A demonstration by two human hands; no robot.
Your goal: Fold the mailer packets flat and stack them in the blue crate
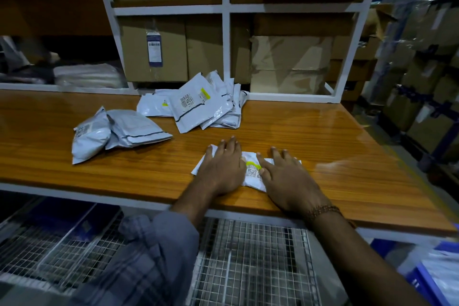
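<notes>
A white mailer packet (251, 169) with a yellow sticker and a barcode lies on the wooden table (323, 136) near its front edge. My left hand (223, 166) presses flat on the packet's left part, fingers straight. My right hand (285, 176) presses flat on its right part, with a bead bracelet on the wrist. A pile of several white mailer packets (203, 104) leans at the back of the table. Two puffy packets (114, 131) lie to the left. A corner of the blue crate (422, 281) with white packets inside shows at the bottom right.
White shelving (226, 40) full of cardboard boxes stands behind the table. Folded bags (87, 74) lie on the left shelf. A wire mesh shelf (248, 256) sits under the table. Wrapped pallets of boxes (427, 57) stand to the right.
</notes>
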